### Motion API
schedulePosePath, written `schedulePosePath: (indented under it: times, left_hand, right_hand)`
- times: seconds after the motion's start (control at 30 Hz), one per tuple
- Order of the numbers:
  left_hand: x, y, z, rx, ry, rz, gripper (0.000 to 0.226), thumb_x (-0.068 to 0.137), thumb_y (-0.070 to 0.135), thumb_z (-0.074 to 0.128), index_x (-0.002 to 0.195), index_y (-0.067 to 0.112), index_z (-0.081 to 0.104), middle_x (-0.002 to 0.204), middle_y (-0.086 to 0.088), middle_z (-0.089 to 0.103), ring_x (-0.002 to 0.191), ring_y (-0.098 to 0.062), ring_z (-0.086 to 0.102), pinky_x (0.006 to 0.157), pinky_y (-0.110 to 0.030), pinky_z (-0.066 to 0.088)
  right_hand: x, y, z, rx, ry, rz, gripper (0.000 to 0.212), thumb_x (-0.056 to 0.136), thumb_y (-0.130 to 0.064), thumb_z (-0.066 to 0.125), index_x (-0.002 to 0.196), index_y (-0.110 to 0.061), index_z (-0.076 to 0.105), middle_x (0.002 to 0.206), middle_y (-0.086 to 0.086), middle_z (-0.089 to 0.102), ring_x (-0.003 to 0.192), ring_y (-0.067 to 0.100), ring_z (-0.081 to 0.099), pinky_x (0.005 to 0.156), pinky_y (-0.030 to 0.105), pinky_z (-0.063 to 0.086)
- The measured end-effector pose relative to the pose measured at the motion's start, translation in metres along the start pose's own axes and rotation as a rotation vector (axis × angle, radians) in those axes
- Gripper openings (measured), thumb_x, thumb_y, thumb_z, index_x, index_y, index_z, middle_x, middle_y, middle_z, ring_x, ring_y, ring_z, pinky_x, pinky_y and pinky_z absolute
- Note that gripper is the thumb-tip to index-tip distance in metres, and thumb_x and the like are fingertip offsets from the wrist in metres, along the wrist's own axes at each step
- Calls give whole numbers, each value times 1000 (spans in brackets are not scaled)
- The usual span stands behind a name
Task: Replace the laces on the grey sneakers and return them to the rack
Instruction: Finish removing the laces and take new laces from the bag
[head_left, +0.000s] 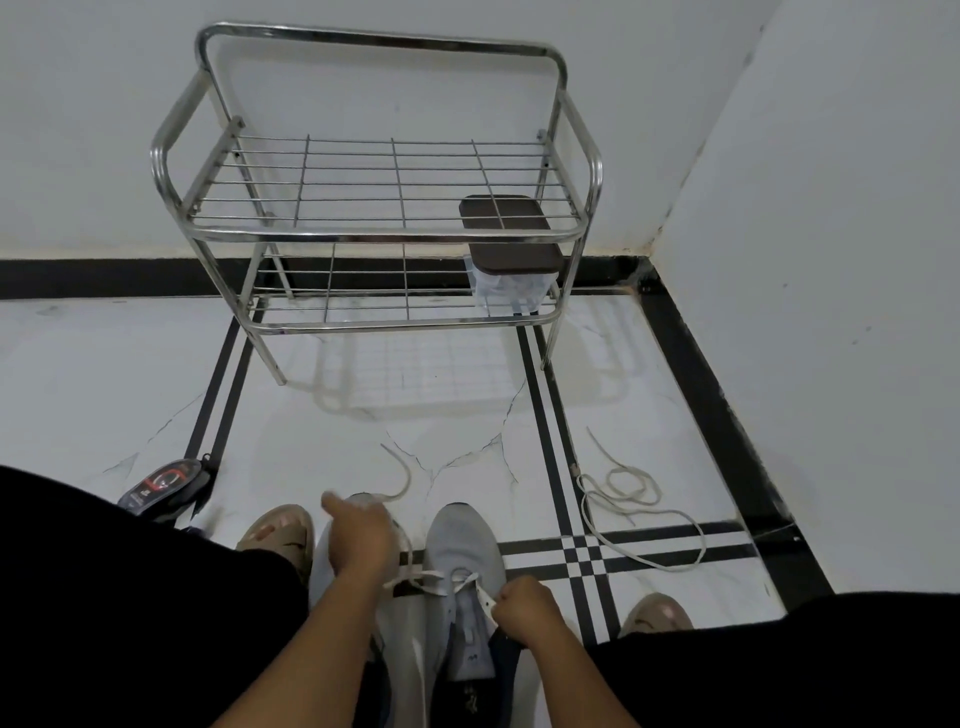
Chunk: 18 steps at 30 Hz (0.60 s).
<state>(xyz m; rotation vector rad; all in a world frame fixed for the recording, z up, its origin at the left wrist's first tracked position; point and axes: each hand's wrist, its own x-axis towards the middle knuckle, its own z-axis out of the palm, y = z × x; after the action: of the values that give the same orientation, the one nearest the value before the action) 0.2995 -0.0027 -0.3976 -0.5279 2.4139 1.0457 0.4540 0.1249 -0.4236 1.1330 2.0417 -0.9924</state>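
Head view looks down past two bare forearms to a pair of grey sneakers on the tiled floor, at six o'clock from the steel rack (374, 208). Both heels run off the bottom edge, and the left sneaker (324, 566) is mostly covered by the left hand (358, 540), so only its toe and outer side show. The right sneaker (462, 551) shows its toe, tongue and front eyelets.

Left hand is raised over the left toe, knuckles up, fingers curled and pinching a white lace (410, 566) that runs from under the hand to the right sneaker's front eyelets; a loose end arcs away towards twelve o'clock. Motion blur softens those fingers. Right hand (524, 610) is a closed fist at the right sneaker's tongue, gripping the lace's other end, the tip poking out at ten o'clock of the knuckles.

Black-clad knees fill the frame at nine and three o'clock, with sandalled feet (278, 535) just outside the sneakers. A loose lace (634, 512) lies coiled on the floor at two o'clock of the right sneaker, well apart. A dark packet (166, 483) sits at ten o'clock, partly under the left knee. The rack's upper shelf is bare wire; a lidded clear box (511, 275) stands at the lower shelf's right end. Open tile lies between sneakers and rack.
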Motion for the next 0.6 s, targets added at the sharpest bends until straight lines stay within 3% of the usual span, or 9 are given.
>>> schedulePosePath:
  times: [0.07, 0.1, 0.17, 0.23, 0.3, 0.4, 0.5, 0.6]
  left_hand:
    - [-18, -5, 7, 384, 85, 291, 76, 92, 30, 57, 152, 12, 13, 136, -19, 46, 124, -36, 47, 95, -40, 40]
    - [-30, -11, 15, 601, 110, 445, 72, 91, 37, 57, 150, 15, 22, 138, -14, 43, 127, -31, 43, 101, -38, 36]
    - [-50, -25, 33, 832, 61, 635, 48, 89, 47, 52, 130, 23, 47, 130, -4, 44, 122, -25, 40, 97, -36, 33]
    - [-61, -41, 45, 957, -79, 614, 36, 88, 48, 49, 116, 28, 57, 126, 0, 45, 118, -23, 39, 93, -37, 30]
    - [-59, -52, 46, 1000, -128, 523, 32, 91, 44, 46, 115, 31, 61, 128, 2, 45, 120, -22, 38, 93, -37, 29]
    - [-56, -53, 38, 949, -70, 488, 31, 92, 46, 45, 116, 33, 58, 125, 3, 46, 118, -21, 40, 93, -37, 29]
    - [-58, -52, 36, 938, 11, 536, 23, 93, 38, 45, 112, 32, 55, 122, 3, 48, 116, -20, 42, 94, -37, 28]
    - [-54, -55, 36, 912, -70, 527, 26, 98, 28, 39, 111, 30, 62, 120, 4, 58, 117, -18, 49, 95, -34, 36]
  right_hand:
    - [2, -2, -3, -6, -26, 1, 11, 86, -11, 50, 76, -11, 50, 75, 2, 50, 86, 19, 56, 66, 21, 41]
    - [4, -3, -4, -21, -45, -1, 11, 87, -12, 51, 77, -10, 53, 78, 3, 53, 92, 21, 59, 67, 23, 43]
    - [4, -5, -7, -30, -60, 10, 11, 91, -14, 52, 89, -10, 61, 92, 7, 59, 109, 25, 62, 78, 27, 49]
    - [4, -4, -8, -17, -56, 13, 10, 92, -15, 51, 86, -18, 58, 99, 6, 54, 117, 28, 60, 87, 27, 49]
    - [0, -4, -9, -34, -51, 1, 7, 92, -14, 51, 91, -18, 57, 100, 5, 52, 117, 28, 59, 86, 27, 49]
    - [-7, -8, -6, -121, 13, -92, 24, 88, -12, 49, 111, -12, 54, 107, 8, 58, 109, 27, 59, 80, 29, 47]
    - [-13, -14, 2, -177, 136, -258, 32, 88, -15, 47, 118, -22, 43, 118, 7, 52, 102, 26, 57, 79, 33, 44]
    - [-10, -18, 11, -181, 134, -333, 38, 93, -28, 46, 130, -33, 39, 129, 7, 43, 108, 27, 53, 85, 30, 42]
